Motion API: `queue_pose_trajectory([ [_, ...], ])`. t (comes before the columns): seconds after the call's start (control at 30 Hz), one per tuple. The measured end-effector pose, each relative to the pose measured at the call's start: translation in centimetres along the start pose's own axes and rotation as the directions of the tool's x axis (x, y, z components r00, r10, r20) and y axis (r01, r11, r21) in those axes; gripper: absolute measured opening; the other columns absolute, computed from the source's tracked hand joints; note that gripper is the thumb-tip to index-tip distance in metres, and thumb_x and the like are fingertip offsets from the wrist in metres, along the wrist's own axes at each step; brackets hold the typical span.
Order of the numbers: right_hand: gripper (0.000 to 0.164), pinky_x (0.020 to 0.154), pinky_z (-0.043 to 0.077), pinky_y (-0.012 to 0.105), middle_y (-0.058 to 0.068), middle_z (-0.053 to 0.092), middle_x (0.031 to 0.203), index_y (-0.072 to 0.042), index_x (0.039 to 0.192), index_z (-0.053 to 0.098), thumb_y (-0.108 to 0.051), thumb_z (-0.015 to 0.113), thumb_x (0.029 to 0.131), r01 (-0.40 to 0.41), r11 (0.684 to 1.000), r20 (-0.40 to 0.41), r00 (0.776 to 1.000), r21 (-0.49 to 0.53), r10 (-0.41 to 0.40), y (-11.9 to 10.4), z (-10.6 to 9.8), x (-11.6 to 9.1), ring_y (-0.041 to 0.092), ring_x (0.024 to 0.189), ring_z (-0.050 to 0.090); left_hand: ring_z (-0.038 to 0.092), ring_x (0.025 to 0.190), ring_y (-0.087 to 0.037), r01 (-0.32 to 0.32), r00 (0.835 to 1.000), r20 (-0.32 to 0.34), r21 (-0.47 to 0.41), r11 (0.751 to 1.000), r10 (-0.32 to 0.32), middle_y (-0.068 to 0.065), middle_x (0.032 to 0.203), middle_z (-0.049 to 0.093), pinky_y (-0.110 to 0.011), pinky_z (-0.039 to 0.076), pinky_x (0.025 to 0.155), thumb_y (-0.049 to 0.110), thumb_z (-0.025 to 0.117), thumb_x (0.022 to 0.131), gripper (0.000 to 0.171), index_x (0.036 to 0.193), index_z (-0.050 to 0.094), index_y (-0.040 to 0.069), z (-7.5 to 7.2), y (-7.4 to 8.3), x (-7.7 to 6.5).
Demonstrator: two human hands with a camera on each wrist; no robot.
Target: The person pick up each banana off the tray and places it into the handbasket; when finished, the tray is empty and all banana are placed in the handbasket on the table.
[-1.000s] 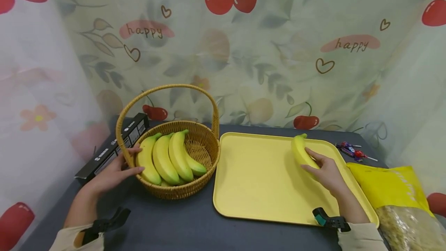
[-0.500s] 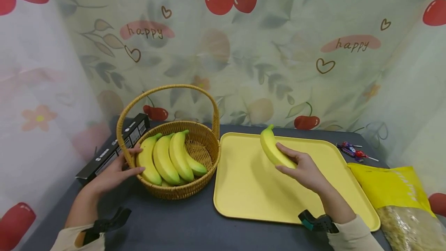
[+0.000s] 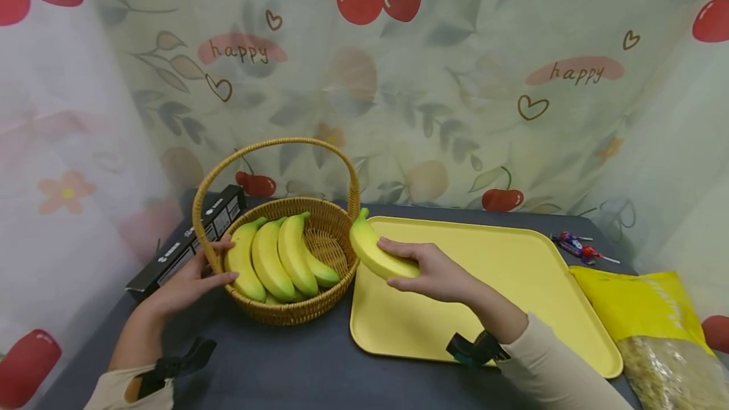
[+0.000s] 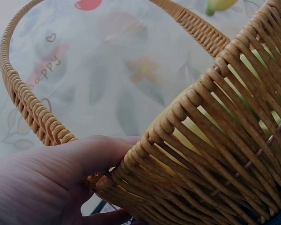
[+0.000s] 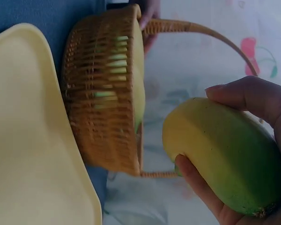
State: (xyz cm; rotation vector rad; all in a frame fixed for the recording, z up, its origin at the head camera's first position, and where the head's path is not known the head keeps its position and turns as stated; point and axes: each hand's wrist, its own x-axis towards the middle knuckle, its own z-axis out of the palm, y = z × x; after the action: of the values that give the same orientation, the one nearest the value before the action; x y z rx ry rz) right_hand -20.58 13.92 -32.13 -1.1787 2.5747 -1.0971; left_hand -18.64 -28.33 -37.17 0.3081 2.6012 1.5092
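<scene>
Raised over the tray's left end, a banana [image 3: 380, 257] is pinched between the thumb and fingers of my right hand [image 3: 438, 271]; its tip overlaps the basket's right rim in the head view. The right wrist view shows this banana [image 5: 220, 150] close up, apart from the basket. My left hand [image 3: 185, 283] grips the wicker basket [image 3: 290, 314] at its left rim, by the foot of the handle. In the left wrist view the thumb of the left hand [image 4: 70, 173] lies over the rim. Several bananas [image 3: 273, 261] lie side by side inside the basket.
A yellow tray [image 3: 490, 309] lies right of the basket on the dark table [image 3: 273, 366]. Behind the left hand is a long black box [image 3: 188, 245]. Wrapped lollipops [image 3: 575, 245] and a yellow bag [image 3: 643, 302] with a see-through lower part are at the right. A patterned curtain [image 3: 433, 131] hangs behind.
My right hand has carried the banana leftward across the tray, from its right part to the basket's right rim. The left hand and the basket have stayed in place.
</scene>
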Motion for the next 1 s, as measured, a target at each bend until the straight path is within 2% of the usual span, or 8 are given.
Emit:
queue_pose_trajectory([
  [0.13, 0.058, 0.069, 0.045, 0.018, 0.016, 0.047, 0.140, -0.001, 0.138, 0.042, -0.017, 0.064, 0.087, 0.008, 0.999, 0.074, 0.997, -0.034, -0.005, -0.8, 0.8, 2.6, 0.017, 0.091, 0.060, 0.017, 0.137, -0.049, -0.007, 1.000, -0.001, 0.003, 1.000, 0.007, -0.023, 0.155, 0.007, -0.066, 0.023, 0.102, 0.026, 0.059, 0.091, 0.064, 0.141, 0.026, 0.003, -0.1, 0.0, -0.1],
  [0.2, 0.058, 0.061, 0.041, 0.018, 0.017, 0.054, 0.133, -0.002, 0.138, 0.042, -0.017, 0.064, 0.087, -0.013, 0.999, 0.103, 0.995, -0.051, 0.018, -1.0, 1.0, 4.1, 0.011, 0.070, 0.052, 0.017, 0.137, -0.049, -0.007, 1.000, -0.003, 0.004, 1.000, 0.007, -0.023, 0.155, 0.007, -0.066, 0.023, 0.102, 0.026, 0.059, 0.092, 0.064, 0.141, 0.026, 0.003, -0.2, 0.0, -0.1],
  [0.3, 0.058, 0.053, 0.036, 0.020, 0.012, 0.065, 0.094, -0.003, 0.138, 0.042, -0.018, 0.064, 0.086, -0.073, 0.996, 0.134, 0.988, -0.058, 0.080, -1.2, 1.2, 6.6, 0.009, 0.054, 0.040, 0.017, 0.136, -0.049, -0.003, 1.000, -0.011, 0.007, 1.000, 0.003, -0.023, 0.155, 0.007, -0.066, 0.022, 0.102, 0.025, 0.060, 0.091, 0.063, 0.141, 0.027, 0.004, -0.3, 0.0, -0.2],
  [0.4, 0.059, 0.051, 0.035, 0.020, 0.005, 0.053, 0.068, -0.005, 0.139, 0.041, -0.018, 0.065, 0.086, -0.167, 0.985, 0.149, 0.974, -0.039, 0.171, -1.0, 1.7, 8.7, 0.009, 0.050, 0.039, 0.019, 0.136, -0.049, -0.003, 1.000, -0.010, 0.008, 1.000, 0.003, -0.023, 0.155, 0.008, -0.067, 0.023, 0.102, 0.024, 0.060, 0.091, 0.063, 0.141, 0.028, 0.004, -0.2, 0.0, -0.1],
  [0.53, 0.060, 0.052, 0.036, 0.020, 0.010, 0.064, 0.093, -0.005, 0.139, 0.041, -0.017, 0.065, 0.085, -0.231, 0.973, 0.143, 0.963, -0.007, 0.229, -0.6, 2.7, 10.8, 0.010, 0.052, 0.041, 0.019, 0.136, -0.049, 0.003, 1.000, -0.004, 0.007, 1.000, -0.003, -0.022, 0.155, 0.008, -0.066, 0.023, 0.102, 0.025, 0.060, 0.091, 0.064, 0.142, 0.027, 0.004, -0.2, 0.1, 0.0],
  [0.6, 0.059, 0.055, 0.036, 0.021, 0.013, 0.062, 0.116, -0.004, 0.138, 0.043, -0.017, 0.065, 0.085, -0.239, 0.971, 0.128, 0.963, -0.009, 0.238, -0.5, 3.2, 11.6, 0.011, 0.055, 0.041, 0.018, 0.137, -0.049, 0.010, 1.000, -0.004, 0.006, 1.000, -0.010, -0.021, 0.155, 0.008, -0.066, 0.022, 0.102, 0.026, 0.060, 0.091, 0.065, 0.142, 0.027, 0.005, -0.1, 0.2, 0.0],
  [0.67, 0.059, 0.056, 0.035, 0.021, 0.015, 0.059, 0.124, -0.004, 0.138, 0.043, -0.017, 0.065, 0.085, -0.249, 0.968, 0.119, 0.961, -0.018, 0.249, -0.5, 3.8, 12.3, 0.011, 0.057, 0.042, 0.018, 0.137, -0.049, 0.016, 1.000, -0.005, 0.004, 1.000, -0.016, -0.021, 0.155, 0.008, -0.066, 0.022, 0.103, 0.026, 0.060, 0.091, 0.065, 0.142, 0.026, 0.005, -0.1, 0.2, 0.1],
  [1.0, 0.063, 0.066, 0.039, 0.021, 0.014, 0.051, 0.136, -0.003, 0.139, 0.041, -0.021, 0.067, 0.085, -0.267, 0.956, 0.117, 0.953, -0.121, 0.281, -0.5, 5.8, 13.9, 0.014, 0.082, 0.056, 0.019, 0.136, -0.048, 0.024, 1.000, -0.007, 0.003, 1.000, -0.024, -0.023, 0.155, 0.009, -0.066, 0.023, 0.102, 0.026, 0.061, 0.091, 0.066, 0.143, 0.026, 0.005, -0.1, 0.0, 0.1],
])
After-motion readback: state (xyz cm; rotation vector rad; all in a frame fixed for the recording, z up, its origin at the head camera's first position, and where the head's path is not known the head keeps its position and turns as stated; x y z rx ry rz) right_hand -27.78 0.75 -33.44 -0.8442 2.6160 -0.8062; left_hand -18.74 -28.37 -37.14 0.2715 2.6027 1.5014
